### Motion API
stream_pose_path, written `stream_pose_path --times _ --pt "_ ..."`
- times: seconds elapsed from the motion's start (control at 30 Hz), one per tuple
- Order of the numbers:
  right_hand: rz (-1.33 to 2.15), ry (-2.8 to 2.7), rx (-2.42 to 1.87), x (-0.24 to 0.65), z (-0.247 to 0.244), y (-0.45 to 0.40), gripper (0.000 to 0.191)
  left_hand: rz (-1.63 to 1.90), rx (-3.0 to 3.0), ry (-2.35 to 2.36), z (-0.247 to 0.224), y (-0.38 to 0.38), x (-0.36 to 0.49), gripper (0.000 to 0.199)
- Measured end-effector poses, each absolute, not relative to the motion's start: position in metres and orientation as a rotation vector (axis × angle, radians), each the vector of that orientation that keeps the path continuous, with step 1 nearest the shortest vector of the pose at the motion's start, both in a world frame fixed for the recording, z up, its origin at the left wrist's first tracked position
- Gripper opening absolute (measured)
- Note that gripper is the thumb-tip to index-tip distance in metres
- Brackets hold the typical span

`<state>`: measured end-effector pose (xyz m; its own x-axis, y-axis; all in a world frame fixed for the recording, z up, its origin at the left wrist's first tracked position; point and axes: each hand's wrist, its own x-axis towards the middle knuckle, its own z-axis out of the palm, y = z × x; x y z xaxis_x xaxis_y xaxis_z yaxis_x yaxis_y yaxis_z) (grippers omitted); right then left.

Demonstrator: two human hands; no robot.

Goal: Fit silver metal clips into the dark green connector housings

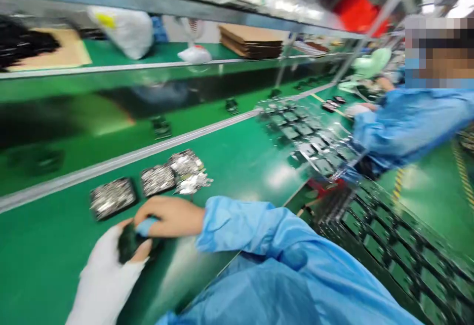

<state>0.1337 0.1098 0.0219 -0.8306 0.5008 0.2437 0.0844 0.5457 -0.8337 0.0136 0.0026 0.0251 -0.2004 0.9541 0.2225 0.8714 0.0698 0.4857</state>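
My left hand [111,265], in a white glove with bare fingertips, grips a small dark part [128,243] above the green bench [40,246]. My right hand [168,216] reaches over the same part from the right, with blue covering on a finger, its fingers bent against it. Whether it also holds something small is hidden. Just beyond my hands lie black trays [113,197] [158,179] filled with small silvery pieces. A loose pile of silvery pieces [190,182] sits to their right.
Black trays of parts [403,251] stand at the lower right. A clear tray with several parts [303,127] lies farther along the bench. Dark parts [161,127] sit beyond the metal rail [144,154]. A person in blue sleeves [414,122] works at the right. Shelves hold cardboard [250,41] and bags.
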Motion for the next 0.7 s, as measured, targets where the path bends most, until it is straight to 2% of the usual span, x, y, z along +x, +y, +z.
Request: stream_pose_path --times 0.13,0.27,0.7 --pt "1.245 -2.159 -0.549 0.144 0.006 0.114 0.006 0.975 1.694 2.133 0.005 0.005 0.018 0.045" --pt "1.215 -2.140 -0.525 0.154 0.001 0.118 0.008 1.119 1.680 2.017 -0.001 0.015 0.027 0.043" --pt "1.134 -2.223 -0.490 0.160 0.008 0.107 0.010 1.161 1.694 1.914 0.000 0.003 0.028 0.042"
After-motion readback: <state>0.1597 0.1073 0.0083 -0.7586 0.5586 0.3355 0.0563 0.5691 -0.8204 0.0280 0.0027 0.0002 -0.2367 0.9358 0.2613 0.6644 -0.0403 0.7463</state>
